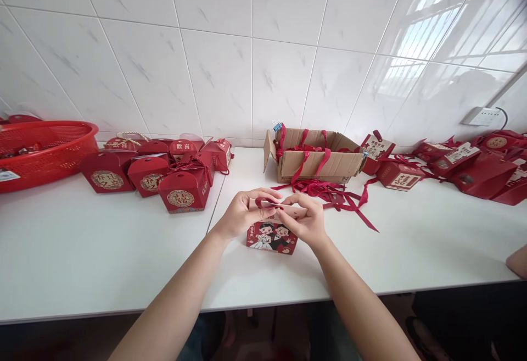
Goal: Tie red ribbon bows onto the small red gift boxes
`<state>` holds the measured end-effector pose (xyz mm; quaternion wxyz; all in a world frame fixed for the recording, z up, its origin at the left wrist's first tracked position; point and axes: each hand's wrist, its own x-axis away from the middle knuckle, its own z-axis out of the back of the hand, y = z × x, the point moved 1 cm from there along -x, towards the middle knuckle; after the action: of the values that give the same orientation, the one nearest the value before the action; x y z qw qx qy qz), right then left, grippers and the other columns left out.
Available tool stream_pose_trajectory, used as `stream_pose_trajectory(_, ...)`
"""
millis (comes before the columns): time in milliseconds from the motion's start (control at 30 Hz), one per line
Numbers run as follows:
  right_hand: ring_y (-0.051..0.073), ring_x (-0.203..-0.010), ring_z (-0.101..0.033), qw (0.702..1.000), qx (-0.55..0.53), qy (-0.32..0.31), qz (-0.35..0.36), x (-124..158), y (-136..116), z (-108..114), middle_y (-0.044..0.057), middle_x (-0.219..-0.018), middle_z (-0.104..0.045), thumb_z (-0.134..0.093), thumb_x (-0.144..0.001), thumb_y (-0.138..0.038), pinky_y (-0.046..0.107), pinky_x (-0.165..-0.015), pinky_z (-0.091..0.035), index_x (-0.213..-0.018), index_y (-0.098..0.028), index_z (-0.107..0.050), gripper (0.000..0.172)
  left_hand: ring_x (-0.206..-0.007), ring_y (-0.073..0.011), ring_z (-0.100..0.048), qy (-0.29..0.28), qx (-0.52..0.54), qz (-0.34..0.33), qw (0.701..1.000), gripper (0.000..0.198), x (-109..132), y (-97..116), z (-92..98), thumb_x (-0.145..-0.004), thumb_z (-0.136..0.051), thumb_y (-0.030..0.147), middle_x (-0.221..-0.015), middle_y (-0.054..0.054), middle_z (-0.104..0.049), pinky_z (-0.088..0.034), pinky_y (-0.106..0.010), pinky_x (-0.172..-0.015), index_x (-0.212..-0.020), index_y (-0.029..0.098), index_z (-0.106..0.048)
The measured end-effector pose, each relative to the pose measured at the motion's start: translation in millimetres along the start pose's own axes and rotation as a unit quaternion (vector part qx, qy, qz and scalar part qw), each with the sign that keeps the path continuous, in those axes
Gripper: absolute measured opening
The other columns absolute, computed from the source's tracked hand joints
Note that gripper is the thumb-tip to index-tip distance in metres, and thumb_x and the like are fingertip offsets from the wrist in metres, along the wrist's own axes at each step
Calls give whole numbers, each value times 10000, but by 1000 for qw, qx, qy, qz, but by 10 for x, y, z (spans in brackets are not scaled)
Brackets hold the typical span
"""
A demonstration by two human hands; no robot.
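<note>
The left hand (242, 215) and right hand (307, 221) each have their grip pinched on the top of a small red paper box with a cartoon couple (272, 238). It is at the middle of the flat white worktop (135, 262), in front of an open brown cardboard carton (317, 167) with long dark-red cloth ribbons (325, 161).

Held box (272, 238): smooth card; ribbons (313, 187): satiny cloth; carton (340, 164): matt cardbd; basket (53, 156): plast.; tiles (218, 75): v. glossy.
</note>
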<state>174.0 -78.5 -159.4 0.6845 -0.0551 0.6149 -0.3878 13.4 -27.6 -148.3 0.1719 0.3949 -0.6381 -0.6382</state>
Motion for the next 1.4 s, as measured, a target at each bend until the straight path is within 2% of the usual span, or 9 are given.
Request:
stream_pose_trajectory(200,129,-531,-549,1000,2,-3,-5,-3,1,2,9,-659,-628,-656,-740,-267,270,-520,-442,-719,-206,-561,115,-870,-182,-654,-5,-3,-13,1000,113,1,-6,-6,-709,-729,193,-1033,-65,-650,-573,-319,-776,-820,171,-728)
stream_pose_trajectory(433,128,-552,-513,1000,-16,-22,-15,-11,4,11,4,-652,-594,-655,-755,-257,277,-533,-418,-713,-200,-565,114,-883,-178,-643,-2,-20,-27,999,106,-8,-24,14,-712,-727,191,-995,-64,-655,-557,-293,-769,-814,165,-718)
stream_pose_trajectory(633,190,-699,-482,1000,3,-20,3,-28,3,11,16,-637,-597,-656,-752,-248,354,-665,-436,-691,-223,-554,122,-866,-177,-643,-14,-4,-9,1000,124,-12,-10,-3,-724,-719,204,-1016,-63,-637,-565,-325,-782,-839,161,-707)
stream_pose_trajectory(767,188,-693,-469,1000,0,-16,-5,-37,-2,-2,17,-645,-600,-650,-757,-244,353,-658,-426,-692,-223,-556,116,-847,-167,-639,-6,-10,-14,1000,122,-22,4,-13,-716,-725,208,-984,-61,-647,-561,-300,-765,-827,160,-710)
stream_pose_trajectory(967,179,-669,-485,1000,16,-9,-22,-17,12,-32,22,-654,-585,-649,-759,-288,343,-636,-423,-686,-216,-554,139,-835,-159,-614,0,-29,-31,999,82,-31,-19,9,-716,-723,226,-915,-46,-612,-549,-279,-729,-778,174,-714)
stream_pose_trajectory(1067,177,-703,-538,999,-14,5,-29,4,20,-37,30,-727,-606,-655,-753,-277,331,-647,-452,-761,-214,-573,104,-863,-162,-604,2,-27,-30,999,103,-22,-33,16,-723,-718,234,-992,-50,-558,-551,-293,-741,-815,187,-715)
stream_pose_trajectory(1167,177,-749,-588,997,-64,-5,-47,9,20,-35,40,-802,-639,-652,-766,-268,324,-680,-484,-838,-212,-602,104,-979,-189,-577,-7,-34,-45,998,127,-15,-29,17,-736,-708,228,-1079,-58,-510,-535,-309,-808,-861,207,-712)
stream_pose_trajectory(1267,174,-712,-596,993,-85,-23,-77,-4,18,-27,34,-749,-641,-656,-776,-292,322,-666,-495,-798,-208,-629,91,-1091,-209,-521,-7,-61,-68,996,145,-18,-16,22,-746,-699,226,-1105,-68,-506,-499,-295,-871,-889,200,-699)
stream_pose_trajectory(1400,191,-779,-618,990,-108,-34,-86,-25,26,-15,47,-802,-675,-669,-774,-301,357,-732,-512,-835,-221,-673,101,-958,-180,-575,-22,-57,-58,996,237,-31,-22,30,-742,-701,254,-1085,-70,-541,-504,-285,-819,-962,184,-647)
